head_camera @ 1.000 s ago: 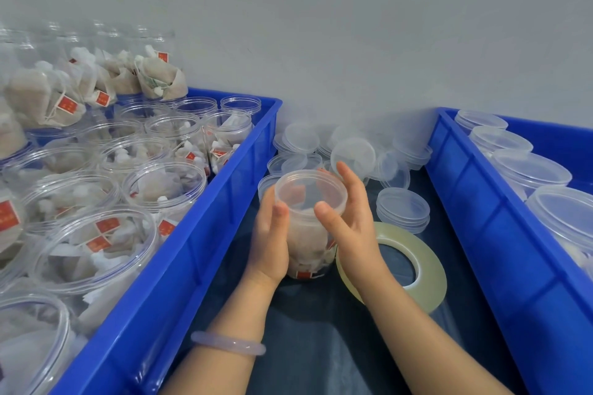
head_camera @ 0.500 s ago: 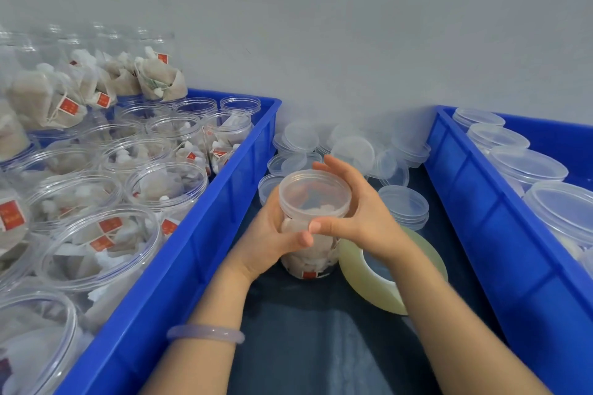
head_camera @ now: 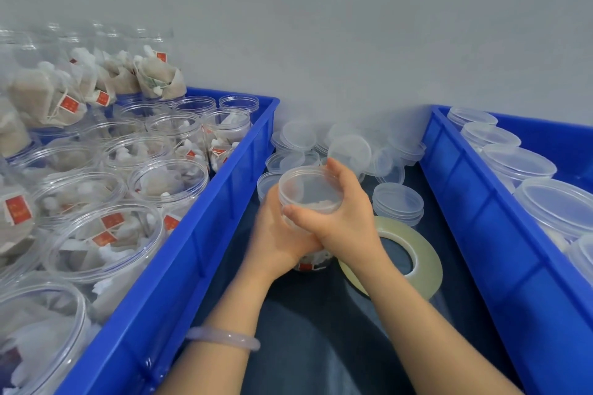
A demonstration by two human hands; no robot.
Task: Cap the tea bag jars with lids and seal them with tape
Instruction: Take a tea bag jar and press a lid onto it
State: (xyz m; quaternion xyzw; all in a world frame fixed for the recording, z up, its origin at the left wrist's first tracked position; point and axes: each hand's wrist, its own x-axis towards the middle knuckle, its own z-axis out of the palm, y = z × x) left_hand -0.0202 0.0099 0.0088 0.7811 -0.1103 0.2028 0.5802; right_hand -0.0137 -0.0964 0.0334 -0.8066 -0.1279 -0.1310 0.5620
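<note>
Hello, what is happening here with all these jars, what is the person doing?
A person is closing a jar of tea bags between two blue bins. The left hand grips the jar body, and the right hand wraps over the lid on top. A roll of tape lies flat beside it, untouched. The left bin holds open filled jars; the right bin holds capped ones. Spare lids are piled behind.

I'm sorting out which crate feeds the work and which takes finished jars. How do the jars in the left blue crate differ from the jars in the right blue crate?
The jars in the left crate stand open, without lids; the jars in the right crate are capped. In the left jars, tea bags with red tags show through the open mouths; in the right jars, translucent lids hide most of the contents. Both sets are clear round plastic jars in blue crates.
</note>
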